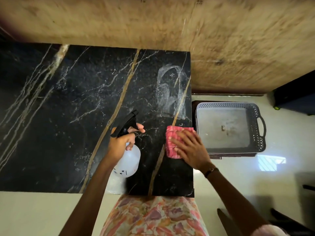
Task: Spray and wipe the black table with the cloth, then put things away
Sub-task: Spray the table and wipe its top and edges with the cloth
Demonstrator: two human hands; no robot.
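The black marble table (71, 106) with gold veins fills the left and middle of the view. My left hand (124, 140) grips a translucent spray bottle (130, 160) by its black trigger head, nozzle pointing up and away over the table. My right hand (190, 149) lies flat, fingers spread, pressing a folded red cloth (171, 135) onto the table near its right edge. A whitish wet smear (170, 92) shows on the table beyond the cloth.
A grey perforated plastic basket (255, 126) with a handle stands just right of the table, lower down, and holds nothing. A wooden wall (170, 23) backs the table. Pale floor (255, 176) lies to the right and front. Dark furniture (298, 92) sits far right.
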